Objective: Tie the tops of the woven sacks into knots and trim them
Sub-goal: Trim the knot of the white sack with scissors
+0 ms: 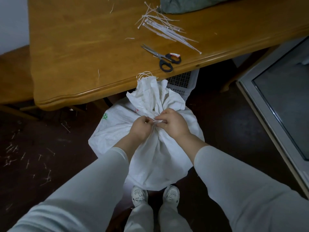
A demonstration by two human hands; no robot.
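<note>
A full white woven sack (155, 161) stands on the dark floor in front of my feet. Its top (153, 94) is gathered into a bunch that fans out above a narrow neck. My left hand (142, 128) and my right hand (173, 123) meet at that neck, both pinching a thin white tie (156, 121) wrapped around it. Black-handled scissors (163, 57) lie on the wooden table (75, 52) near its front edge, beyond the sack. A loose pile of white cable ties (165, 29) lies further back on the table.
A grey-green sack (189, 4) rests at the table's far edge. A white perforated crate (182, 82) sits under the table behind the sack. A glass-fronted cabinet (284, 97) stands at the right. Cut tie ends litter the floor (28, 158) at the left.
</note>
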